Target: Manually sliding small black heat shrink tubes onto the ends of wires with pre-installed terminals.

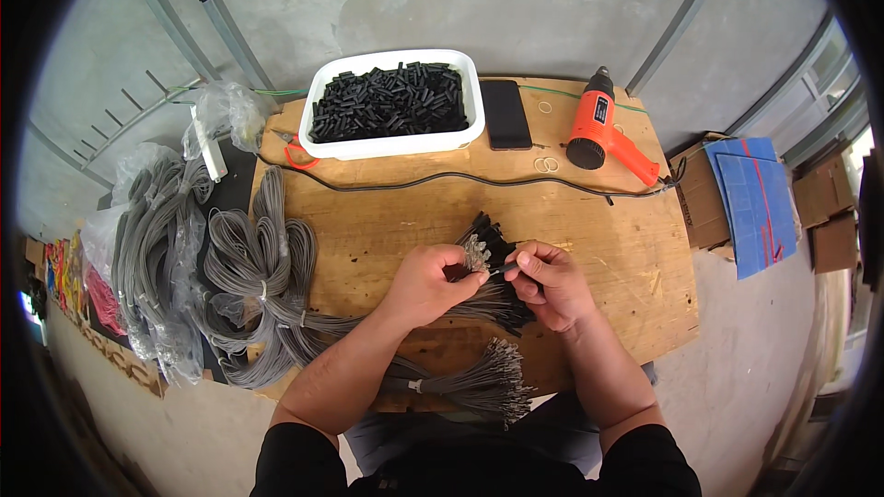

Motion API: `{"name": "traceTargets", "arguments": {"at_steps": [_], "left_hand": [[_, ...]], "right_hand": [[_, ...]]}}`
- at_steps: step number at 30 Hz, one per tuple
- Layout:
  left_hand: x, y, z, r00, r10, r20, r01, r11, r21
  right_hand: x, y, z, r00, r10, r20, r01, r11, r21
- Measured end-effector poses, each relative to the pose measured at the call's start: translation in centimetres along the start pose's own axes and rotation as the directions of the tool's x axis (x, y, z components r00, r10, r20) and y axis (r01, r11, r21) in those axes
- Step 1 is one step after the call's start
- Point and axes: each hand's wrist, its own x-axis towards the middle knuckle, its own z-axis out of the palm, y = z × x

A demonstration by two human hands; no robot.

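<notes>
My left hand (425, 287) is closed round a cluster of grey wires near their pale, shiny connector ends (476, 252). Between the fingertips of my right hand (552, 290) is a small black sleeve (505, 268), pinched at the tip of one wire held by the left. Whether the sleeve is around that wire or only touching it, I cannot tell. Black-tipped wire ends (493, 232) fan out just behind and below both hands. Nearer to me lies another bundle of grey wires (451, 385), tied with a pale band, its bare silvery ends (505, 377) spread to the right.
A white tub (396, 149) full of black sleeves stands at the back, beside a dark phone (506, 115). An orange heat gun (599, 124) lies at the right. A black cord (442, 177) crosses the wooden table (626, 258). Coiled grey cables (249, 262) and red-handled pliers (299, 155) are leftward.
</notes>
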Motion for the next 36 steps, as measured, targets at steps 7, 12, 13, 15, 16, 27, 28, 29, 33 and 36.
{"name": "traceTargets", "arguments": {"at_steps": [7,12,13,15,16,27,28,29,33,36], "left_hand": [[0.0,-0.2,0.1,1.000,0.002,-0.002,-0.002,1.000,-0.016],[0.0,0.1,0.0,1.000,-0.022,0.019,0.022,1.000,-0.015],[0.0,0.2,0.0,0.999,-0.020,0.025,0.020,1.000,-0.013],[-0.1,0.4,0.0,0.999,-0.038,0.014,0.038,0.999,-0.032],[0.0,0.3,0.0,0.999,-0.037,0.020,0.038,0.999,-0.029],[0.0,0.0,0.2,0.999,-0.026,0.027,0.028,0.999,-0.047],[0.0,0.0,0.3,0.999,-0.026,0.031,0.027,0.999,-0.044],[0.0,0.0,0.3,0.999,-0.018,0.030,0.019,0.998,-0.052],[0.0,-0.2,0.2,0.998,-0.047,0.050,0.051,0.996,-0.077],[0.0,0.7,0.8,0.999,-0.006,-0.047,-0.002,0.985,-0.170]], "right_hand": [[-0.1,0.2,0.0,0.999,0.030,0.034,-0.031,0.999,0.016],[0.1,0.8,-0.1,1.000,0.005,0.030,-0.003,0.999,-0.050],[0.1,0.6,0.0,0.999,0.016,0.029,-0.015,0.999,-0.032],[0.1,0.3,0.0,0.999,0.025,0.025,-0.025,1.000,-0.009],[0.1,0.2,0.0,0.999,0.029,0.043,-0.031,0.999,0.031],[0.0,0.1,-0.4,0.996,0.027,0.081,-0.032,0.998,0.060],[0.0,0.1,-0.4,0.997,0.031,0.078,-0.035,0.998,0.050],[0.0,0.0,-0.3,0.996,0.036,0.076,-0.039,0.998,0.040],[-0.2,-0.5,-0.1,0.997,0.043,0.069,-0.044,0.999,0.017],[0.2,-0.6,-0.6,0.988,-0.131,-0.088,0.124,0.989,-0.083]]}}
